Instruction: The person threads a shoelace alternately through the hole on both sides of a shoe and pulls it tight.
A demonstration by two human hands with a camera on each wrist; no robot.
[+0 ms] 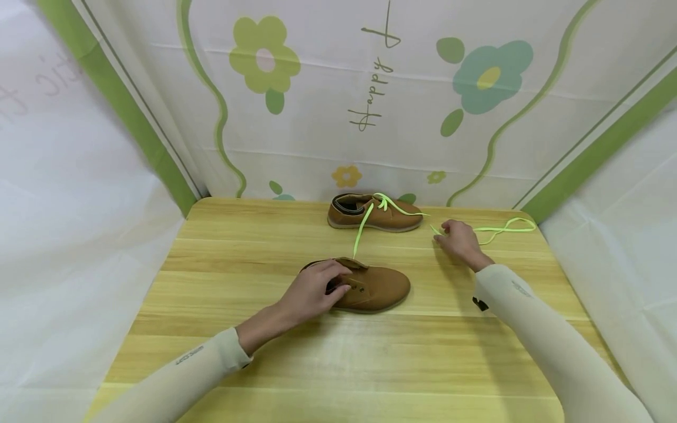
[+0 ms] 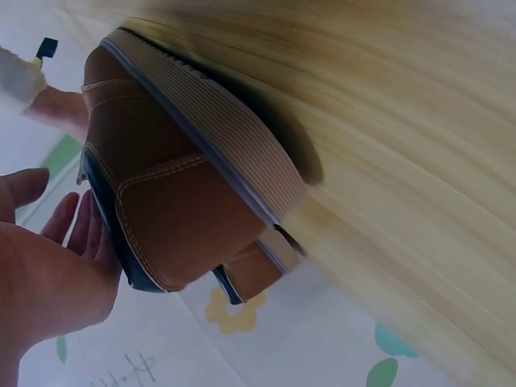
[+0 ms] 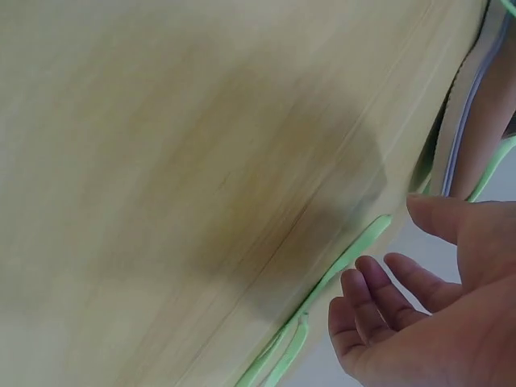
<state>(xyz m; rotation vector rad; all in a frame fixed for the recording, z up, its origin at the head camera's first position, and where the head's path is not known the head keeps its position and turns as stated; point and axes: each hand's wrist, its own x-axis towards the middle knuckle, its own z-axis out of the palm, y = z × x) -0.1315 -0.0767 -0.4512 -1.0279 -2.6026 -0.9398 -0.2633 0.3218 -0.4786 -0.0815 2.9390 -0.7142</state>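
Note:
A brown leather shoe [image 1: 388, 286] without a lace lies on the table with its toe to the right, its eyelets bare and its tongue raised. Over its opening is my left hand [image 1: 312, 291], thumb near the eyelets and fingers by the tongue. In the left wrist view the fingers [image 2: 85, 230] extend loosely along the shoe's collar, thumb apart. My right hand [image 1: 459, 242] hovers beside a loose neon-green shoelace [image 3: 355, 250] at the right. Its fingers are loosely bent, and the right wrist view shows a gap between thumb and fingertips.
Behind, a second brown shoe [image 1: 396, 218] has a green lace [image 1: 362, 229] threaded in it, one end trailing toward the near shoe. The wooden table [image 1: 238, 264] meets a white, flower-printed backdrop [image 1: 317, 129] at the back, with white cloth at both sides.

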